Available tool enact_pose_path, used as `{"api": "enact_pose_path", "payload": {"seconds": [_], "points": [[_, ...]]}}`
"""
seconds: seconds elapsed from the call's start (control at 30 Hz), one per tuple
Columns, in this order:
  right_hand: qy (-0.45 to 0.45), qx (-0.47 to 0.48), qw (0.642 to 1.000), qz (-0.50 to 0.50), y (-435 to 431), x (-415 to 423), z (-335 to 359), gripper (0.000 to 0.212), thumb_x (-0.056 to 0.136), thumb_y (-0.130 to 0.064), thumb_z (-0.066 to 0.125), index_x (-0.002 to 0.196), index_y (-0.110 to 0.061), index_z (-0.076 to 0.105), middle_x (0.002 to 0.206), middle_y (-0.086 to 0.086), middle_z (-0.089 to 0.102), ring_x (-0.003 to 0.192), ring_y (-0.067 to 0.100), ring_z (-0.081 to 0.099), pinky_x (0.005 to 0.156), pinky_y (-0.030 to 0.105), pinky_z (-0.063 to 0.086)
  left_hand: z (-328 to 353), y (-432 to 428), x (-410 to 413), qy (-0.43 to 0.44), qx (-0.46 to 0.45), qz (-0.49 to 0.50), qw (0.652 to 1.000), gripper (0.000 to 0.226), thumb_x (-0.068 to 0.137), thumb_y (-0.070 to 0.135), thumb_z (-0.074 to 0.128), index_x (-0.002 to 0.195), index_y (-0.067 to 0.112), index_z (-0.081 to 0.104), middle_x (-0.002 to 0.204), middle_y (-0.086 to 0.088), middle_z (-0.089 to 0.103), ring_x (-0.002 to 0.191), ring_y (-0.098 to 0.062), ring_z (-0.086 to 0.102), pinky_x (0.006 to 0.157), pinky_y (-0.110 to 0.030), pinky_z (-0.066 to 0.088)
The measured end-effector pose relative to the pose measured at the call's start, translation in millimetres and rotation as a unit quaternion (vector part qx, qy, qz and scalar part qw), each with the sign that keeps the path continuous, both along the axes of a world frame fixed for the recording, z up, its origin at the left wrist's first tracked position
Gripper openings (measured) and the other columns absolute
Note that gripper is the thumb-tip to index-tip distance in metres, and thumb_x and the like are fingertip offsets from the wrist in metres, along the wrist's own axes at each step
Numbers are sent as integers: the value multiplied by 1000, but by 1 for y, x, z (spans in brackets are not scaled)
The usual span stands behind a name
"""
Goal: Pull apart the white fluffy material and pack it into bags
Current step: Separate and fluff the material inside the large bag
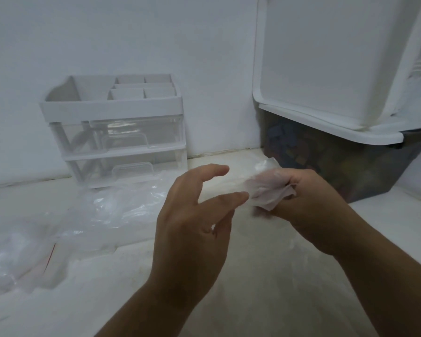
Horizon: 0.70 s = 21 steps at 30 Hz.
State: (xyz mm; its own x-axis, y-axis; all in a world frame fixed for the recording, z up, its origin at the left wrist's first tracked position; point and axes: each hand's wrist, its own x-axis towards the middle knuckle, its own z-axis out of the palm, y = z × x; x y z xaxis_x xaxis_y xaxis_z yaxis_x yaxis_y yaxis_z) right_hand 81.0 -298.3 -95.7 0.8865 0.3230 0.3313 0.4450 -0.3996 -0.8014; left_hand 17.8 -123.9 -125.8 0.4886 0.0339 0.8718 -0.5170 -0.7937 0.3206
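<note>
My right hand (309, 210) grips a small clear plastic bag (265, 188), crumpled round its fingers, above the pale table. My left hand (195, 229) hovers just left of the bag with thumb and fingers spread and relaxed, its fingertips close to the bag's edge but holding nothing. More clear plastic bags (122, 205) lie in a loose heap on the table to the left, and a further bag with a red strip (15, 259) sits at the far left. I cannot make out any white fluffy material apart from the plastic.
A white organiser with two clear drawers (117, 132) stands against the wall at the back left. A dark translucent storage bin (331, 166) with a white lid sits at the back right, with a white tub (326, 57) on top of it.
</note>
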Motion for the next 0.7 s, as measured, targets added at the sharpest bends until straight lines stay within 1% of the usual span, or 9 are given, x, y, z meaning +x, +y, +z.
{"api": "enact_pose_path", "payload": {"seconds": [0.1,0.2,0.27,0.33,0.47,0.5,0.57,0.63,0.7], "points": [[10,17,1000,-3,0,-1,0,38,82,-4,74,74,-37,58,68,-20,61,61,-13,61,53,3,45,-2,0,0,-17,17,0,1000,19,83,9,74,97,19,80,124,-6,67,119,-20,59,99,-31,50],[10,27,1000,9,-2,0,-1,33,81,-7,77,77,-37,64,64,-20,69,67,0,67,57,9,52,-4,2,2,-43,53,9,998,13,88,11,70,92,18,81,122,-9,68,120,-22,58,100,-37,50],[7,35,999,14,-2,0,-1,29,81,-9,77,76,-35,65,66,-21,70,68,3,69,59,13,55,-4,2,3,-63,86,27,994,18,90,16,63,89,14,81,116,-12,69,116,-24,58,96,-41,50],[11,43,999,17,-2,0,0,28,81,-9,77,75,-34,66,66,-20,70,67,5,69,60,15,56,-3,0,3,-76,103,46,991,23,92,19,60,88,12,81,109,-13,71,109,-23,57,91,-37,49],[19,46,999,9,-1,-1,-2,30,80,-7,77,72,-33,64,63,-22,68,67,1,68,56,10,52,-1,-1,1,-83,129,65,986,24,92,23,60,87,10,80,100,-11,71,98,-20,55,86,-29,40],[19,47,999,7,-1,0,-3,30,79,-7,78,72,-34,64,63,-21,69,68,2,68,57,10,53,-1,-1,1,-77,135,59,986,23,92,22,61,86,10,80,100,-10,71,97,-19,56,87,-29,40],[14,36,999,-2,-1,1,-4,30,81,-9,77,76,-35,64,65,-19,68,68,4,68,61,11,55,-2,-2,1,-45,134,31,989,23,91,25,62,87,11,80,104,-7,71,96,-16,59,85,-29,45],[-5,-2,1000,-7,-1,3,-6,25,82,-10,76,84,-34,67,75,-19,67,73,4,67,68,12,55,-3,-3,0,-2,107,-9,994,27,93,31,59,85,12,78,107,-3,71,89,-13,63,77,-32,53],[-29,-29,999,-1,0,2,-6,26,80,-11,78,91,-33,70,80,-21,67,76,0,66,69,9,52,-3,-3,0,23,72,-40,996,32,98,29,53,82,11,74,101,0,70,79,-11,63,67,-32,55]]}}
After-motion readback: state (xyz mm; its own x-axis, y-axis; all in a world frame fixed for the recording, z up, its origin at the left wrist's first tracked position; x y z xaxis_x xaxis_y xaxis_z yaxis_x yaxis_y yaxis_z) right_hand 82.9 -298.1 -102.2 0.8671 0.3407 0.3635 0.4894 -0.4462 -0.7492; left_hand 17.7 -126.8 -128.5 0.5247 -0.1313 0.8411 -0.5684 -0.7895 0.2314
